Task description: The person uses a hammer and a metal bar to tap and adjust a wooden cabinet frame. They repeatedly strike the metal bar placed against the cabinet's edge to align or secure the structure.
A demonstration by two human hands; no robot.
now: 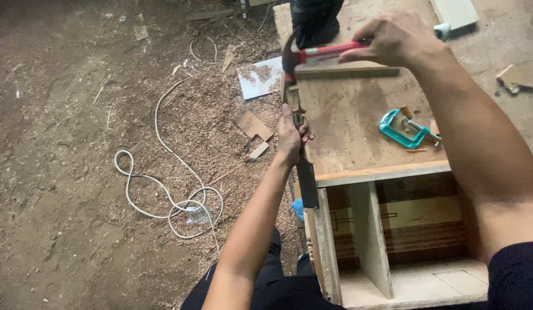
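My right hand (pixel 395 37) grips the red handle of a hammer (pixel 312 53), whose dark head hangs over the left edge of a wooden cabinet top (pixel 358 123). My left hand (pixel 291 136) holds a long dark tool (pixel 306 181) against that left edge, just below the hammer head. The tool's upper end is partly hidden by my fingers.
A teal C-clamp (pixel 405 128) lies on the cabinet top at the right. Open compartments with a wooden divider (pixel 370 235) sit below. A white cable (pixel 169 195) loops over the sawdust-covered floor at left, among wood scraps (pixel 254 126). A dark object (pixel 315 20) stands at the top.
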